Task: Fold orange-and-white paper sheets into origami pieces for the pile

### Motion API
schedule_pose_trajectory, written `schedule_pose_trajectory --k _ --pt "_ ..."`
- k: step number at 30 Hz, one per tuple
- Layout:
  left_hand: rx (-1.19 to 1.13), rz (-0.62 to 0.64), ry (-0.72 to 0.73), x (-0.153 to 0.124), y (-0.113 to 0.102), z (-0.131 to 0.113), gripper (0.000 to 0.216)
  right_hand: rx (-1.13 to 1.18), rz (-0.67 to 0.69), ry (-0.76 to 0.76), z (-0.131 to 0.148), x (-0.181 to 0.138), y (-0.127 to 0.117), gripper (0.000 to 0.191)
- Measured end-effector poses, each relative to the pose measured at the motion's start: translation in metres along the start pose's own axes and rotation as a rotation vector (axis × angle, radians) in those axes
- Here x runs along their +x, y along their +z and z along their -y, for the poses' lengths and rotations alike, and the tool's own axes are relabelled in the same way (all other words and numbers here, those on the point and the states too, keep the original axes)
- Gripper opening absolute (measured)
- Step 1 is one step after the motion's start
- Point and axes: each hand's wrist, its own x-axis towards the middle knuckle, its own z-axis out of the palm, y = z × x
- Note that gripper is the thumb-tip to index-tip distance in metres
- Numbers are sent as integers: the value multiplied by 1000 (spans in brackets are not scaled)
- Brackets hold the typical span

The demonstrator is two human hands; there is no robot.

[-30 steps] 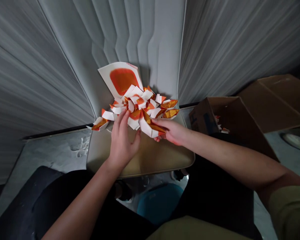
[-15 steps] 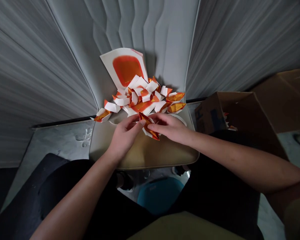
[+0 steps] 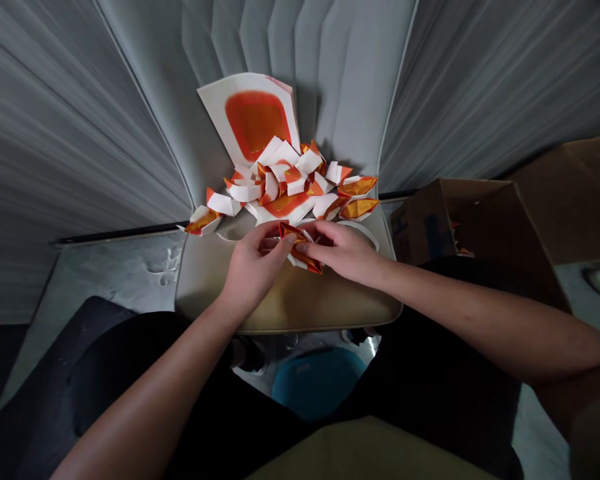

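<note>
Between my two hands is a folded paper ingot (image 3: 311, 261), orange-gold and red with white edges. My left hand (image 3: 254, 261) pinches its left end, thumb on top. From the other side my right hand (image 3: 344, 252) grips it, its thumb pressed on the gold face and its fingers behind, partly hidden. Just beyond my hands lies a pile of similar folded paper ingots (image 3: 247, 192). A stack of white sheets with a red-orange square (image 3: 213, 100) leans against the chair back behind the pile.
All of this rests on a padded chair seat (image 3: 280, 310) in front of my knees. To the right stands an open cardboard box (image 3: 417, 230) with a few paper pieces inside. A blue bin (image 3: 317, 383) sits on the floor below. White scraps (image 3: 167, 263) lie on the floor at left.
My thumbs have shifted slightly on the paper ingot, and more of its gold face is covered. The view has tilted a little, so the pile and sheets appear higher.
</note>
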Motion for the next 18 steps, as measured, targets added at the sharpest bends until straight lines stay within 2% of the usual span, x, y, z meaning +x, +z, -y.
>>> schedule_pose_trajectory --k 7,13,18 --pt "2 -53 -11 4 -1 2 33 65 50 48 2 0 4 34" --pt "-11 -40 28 9 -7 6 41 130 50 24 -7 5 5 32" --pt "74 -95 106 7 -7 5 28 125 49 38 -10 6 6 30"
